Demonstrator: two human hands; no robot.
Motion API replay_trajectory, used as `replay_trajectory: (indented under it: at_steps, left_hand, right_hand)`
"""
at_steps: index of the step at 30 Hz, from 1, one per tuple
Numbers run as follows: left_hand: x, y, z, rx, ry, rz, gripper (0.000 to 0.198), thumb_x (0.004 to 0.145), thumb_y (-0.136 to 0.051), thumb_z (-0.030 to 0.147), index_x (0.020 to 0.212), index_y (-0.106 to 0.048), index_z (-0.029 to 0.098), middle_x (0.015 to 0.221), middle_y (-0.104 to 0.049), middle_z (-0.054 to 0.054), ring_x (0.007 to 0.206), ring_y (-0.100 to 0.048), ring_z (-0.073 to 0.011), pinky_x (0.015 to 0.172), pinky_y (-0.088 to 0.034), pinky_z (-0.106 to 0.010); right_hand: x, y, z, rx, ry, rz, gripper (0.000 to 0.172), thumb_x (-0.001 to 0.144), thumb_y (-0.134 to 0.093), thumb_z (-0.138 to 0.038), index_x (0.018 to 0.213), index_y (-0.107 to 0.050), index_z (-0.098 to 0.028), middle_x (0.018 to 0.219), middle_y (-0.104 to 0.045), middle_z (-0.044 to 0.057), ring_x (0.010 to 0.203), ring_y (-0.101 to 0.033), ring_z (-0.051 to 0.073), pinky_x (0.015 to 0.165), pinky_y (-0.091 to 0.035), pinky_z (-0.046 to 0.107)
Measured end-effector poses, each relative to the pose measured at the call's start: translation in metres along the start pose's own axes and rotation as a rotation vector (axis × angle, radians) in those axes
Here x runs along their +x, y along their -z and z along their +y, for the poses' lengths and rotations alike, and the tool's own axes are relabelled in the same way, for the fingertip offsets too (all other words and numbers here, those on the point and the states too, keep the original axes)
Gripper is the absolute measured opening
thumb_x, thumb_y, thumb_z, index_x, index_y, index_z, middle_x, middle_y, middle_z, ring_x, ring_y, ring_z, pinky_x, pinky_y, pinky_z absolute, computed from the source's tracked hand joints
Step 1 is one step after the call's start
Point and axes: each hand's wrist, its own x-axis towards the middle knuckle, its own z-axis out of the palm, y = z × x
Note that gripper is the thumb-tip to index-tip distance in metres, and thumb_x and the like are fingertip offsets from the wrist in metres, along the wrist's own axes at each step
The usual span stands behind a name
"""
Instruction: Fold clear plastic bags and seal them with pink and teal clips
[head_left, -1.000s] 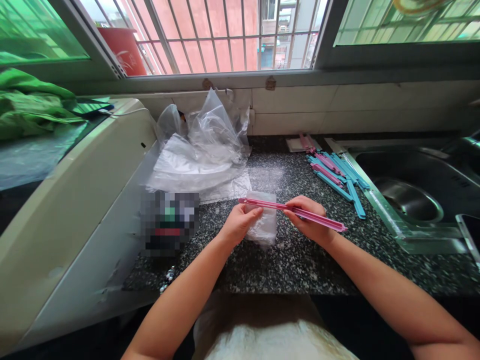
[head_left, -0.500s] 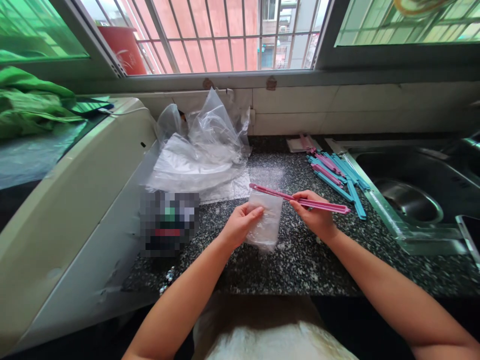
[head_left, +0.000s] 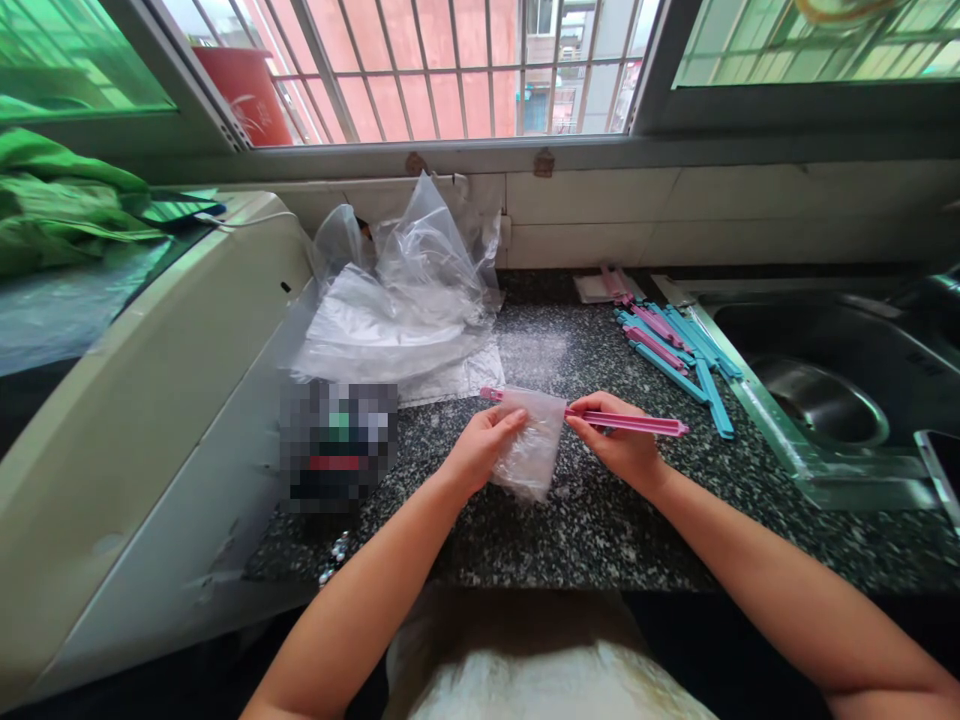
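A metal sink (head_left: 832, 490) is set into the dark speckled bench (head_left: 637, 550) at right. Metal bars (head_left: 490, 100) cross the window opening; a red container (head_left: 240, 95) stands at its left. Crumpled green cloth (head_left: 67, 195) lies far left, beside a pale casing (head_left: 165, 320).

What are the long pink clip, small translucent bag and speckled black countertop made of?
Long pink clip: probably shiny plastic, with ridged edges.
Small translucent bag: likely thin plastic film, glossy and wrinkled.
Speckled black countertop: perhaps polished granite, given pale flecks and sheen.
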Motion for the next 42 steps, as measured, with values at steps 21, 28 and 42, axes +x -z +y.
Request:
replay_trajectory:
  at_steps: [21, 28, 42]
  left_hand:
    - [0.0047, -0.0003, -0.0014, -0.043, -0.023, 0.047, 0.034, 0.042, -0.081, 0.030, 0.066, -0.068, 0.009, 0.061, -0.066, -0.004, 0.053, -0.055, -0.0113, 0.055, -0.040, -0.022]
    - [0.0051, 0.0011, 0.0012, -0.056, -0.044, 0.112, 0.029, 0.042, -0.080, 0.028, 0.061, -0.068, 0.010, 0.056, -0.064, -0.003, 0.050, -0.053, -0.0099, 0.052, -0.039, -0.021]
    - [0.0027, 0.0002, 0.0007, -0.042, -0.047, 0.090, 0.030, 0.042, -0.080, 0.029, 0.062, -0.068, 0.010, 0.057, -0.065, -0.004, 0.050, -0.053, -0.0105, 0.051, -0.039, -0.021]
  right_hand:
    - [0.0029, 0.0056, -0.0024, -0.020, 0.180, -0.100, 0.005, 0.080, -0.058, -0.025, 0.078, -0.059, -0.020, 0.072, -0.065, 0.003, 0.065, -0.060, 0.015, 0.060, -0.048, 0.027]
    - [0.0000, 0.0002, 0.0013, 0.158, -0.008, -0.050, 0.014, 0.077, -0.062, -0.031, 0.085, -0.059, -0.020, 0.074, -0.064, 0.002, 0.062, -0.060, 0.013, 0.057, -0.051, 0.026]
    - [-0.0024, 0.0013, -0.0046, 0.306, 0.094, 0.107, 0.005, 0.074, -0.066, -0.021, 0.073, -0.062, -0.020, 0.072, -0.062, 0.000, 0.068, -0.059, 0.012, 0.065, -0.049, 0.026]
